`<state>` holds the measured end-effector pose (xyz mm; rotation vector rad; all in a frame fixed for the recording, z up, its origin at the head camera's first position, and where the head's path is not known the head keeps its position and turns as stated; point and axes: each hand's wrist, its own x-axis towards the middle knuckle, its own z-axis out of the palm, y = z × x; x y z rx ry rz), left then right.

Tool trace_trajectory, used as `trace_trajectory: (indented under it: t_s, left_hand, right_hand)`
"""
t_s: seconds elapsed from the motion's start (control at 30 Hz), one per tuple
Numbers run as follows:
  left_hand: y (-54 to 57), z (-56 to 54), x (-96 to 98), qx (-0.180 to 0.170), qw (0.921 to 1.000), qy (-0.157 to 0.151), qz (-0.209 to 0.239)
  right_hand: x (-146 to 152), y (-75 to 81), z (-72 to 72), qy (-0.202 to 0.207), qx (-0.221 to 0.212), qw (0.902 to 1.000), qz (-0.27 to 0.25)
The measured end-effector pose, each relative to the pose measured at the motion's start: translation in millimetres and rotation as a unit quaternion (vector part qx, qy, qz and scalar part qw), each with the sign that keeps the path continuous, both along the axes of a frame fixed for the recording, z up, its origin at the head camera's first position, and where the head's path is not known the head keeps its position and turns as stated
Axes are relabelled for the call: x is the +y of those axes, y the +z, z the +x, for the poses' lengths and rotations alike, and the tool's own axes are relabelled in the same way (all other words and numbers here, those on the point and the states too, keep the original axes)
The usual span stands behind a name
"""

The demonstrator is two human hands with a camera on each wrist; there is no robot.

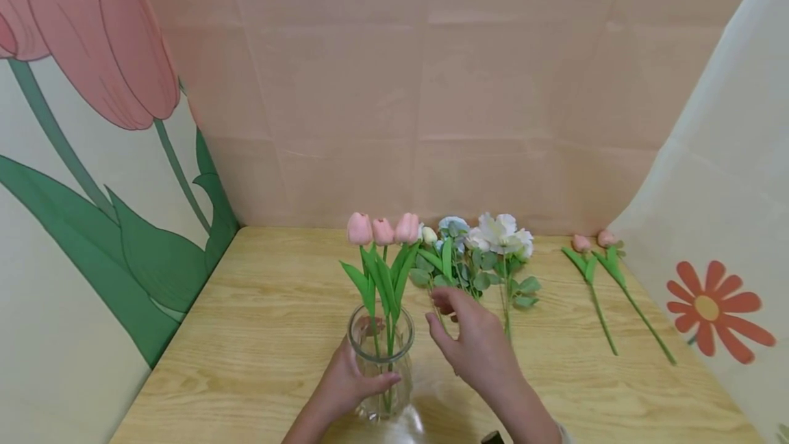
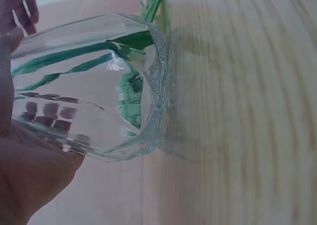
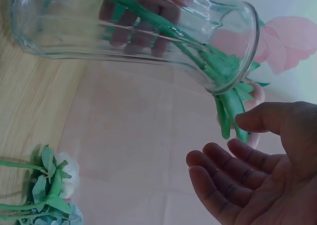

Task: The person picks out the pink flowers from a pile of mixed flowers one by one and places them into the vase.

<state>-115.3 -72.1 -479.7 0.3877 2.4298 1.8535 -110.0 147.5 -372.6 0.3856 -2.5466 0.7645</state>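
A clear glass vase (image 1: 402, 389) stands on the wooden table with pink tulips (image 1: 383, 231) in it, their green stems reaching down inside the glass. My left hand (image 1: 347, 377) grips the vase from its left side, thumb across the front and fingertips showing through the glass in the right wrist view. Just right of the vase rim, my right hand (image 1: 479, 340) hangs in the air with loosely bent fingers and nothing in it. Its fingertips (image 3: 237, 145) are close to the tulip leaves (image 3: 233, 108) in the right wrist view.
White flowers (image 1: 502, 231) and a blue flower (image 1: 454, 226) with green leaves lie behind my right hand. Two more pink tulips (image 1: 594, 307) lie at the table's right side. Fabric backdrops (image 1: 394, 88) border the table at the back and on both sides.
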Motion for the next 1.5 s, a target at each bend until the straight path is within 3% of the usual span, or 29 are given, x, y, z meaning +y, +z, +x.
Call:
trace_trajectory:
  t_s: [0.2, 0.57, 0.8, 1.5]
  left_hand:
    - [0.4, 0.7, -0.1, 0.019, 0.9994, 0.012, -0.027]
    - [-1.0, 0.7, 0.3, 0.019, 0.9995, 0.010, -0.024]
    - [0.5, 1.2, 0.3, 0.021, 0.9994, 0.010, -0.026]
    - [0.4, 1.0, 0.6, 0.016, 0.9994, 0.011, -0.027]
  right_hand:
    - [7, -2.2, -1.9, -0.009, -0.027, 0.9996, -0.003]
    - [24, -10.1, -7.2, -0.014, -0.032, 0.9993, 0.011]
    - [35, -15.4, -9.3, -0.028, -0.057, 0.9979, 0.015]
    - [54, -15.6, -9.4, -0.049, -0.075, 0.9956, 0.028]
